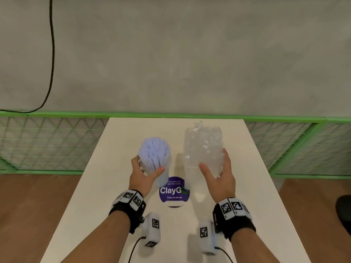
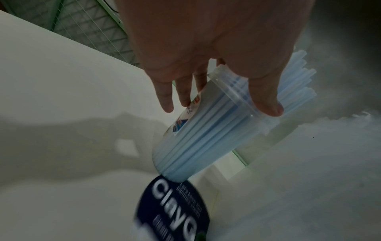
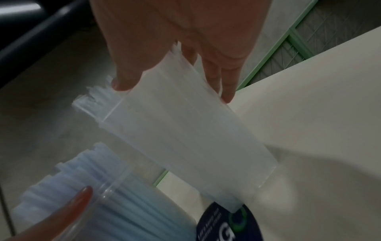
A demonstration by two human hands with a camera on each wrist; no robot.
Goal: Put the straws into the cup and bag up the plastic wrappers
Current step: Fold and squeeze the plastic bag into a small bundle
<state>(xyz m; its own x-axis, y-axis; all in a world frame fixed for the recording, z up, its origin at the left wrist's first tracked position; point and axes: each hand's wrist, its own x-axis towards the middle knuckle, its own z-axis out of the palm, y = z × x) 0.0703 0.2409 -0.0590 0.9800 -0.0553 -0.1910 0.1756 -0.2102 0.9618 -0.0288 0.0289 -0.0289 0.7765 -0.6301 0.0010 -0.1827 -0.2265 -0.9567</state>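
With both containers upright on the counter, a person stands over what looks like the closing stage of the job. Their left hand curls around a clear cup, thumb on the near side of its rim and fingers behind it, and the cup is packed with pale blue straws whose tops fan out above the rim. Just to the right of that hand, the right hand cups a clear container stuffed with crumpled plastic wrappers, thumb on one side and fingers on the other; whether this is a stiff-sided bag or a second cup cannot be told from here. Between the two wrists a round purple sticker reading "ClayGo" lies on the counter, partly under the two bases. No loose straws or stray wrappers show anywhere around the hands, so the sorting itself appears done. What seems left, at most, is closing the wrappers' container, whose top is still gaping, and letting go.
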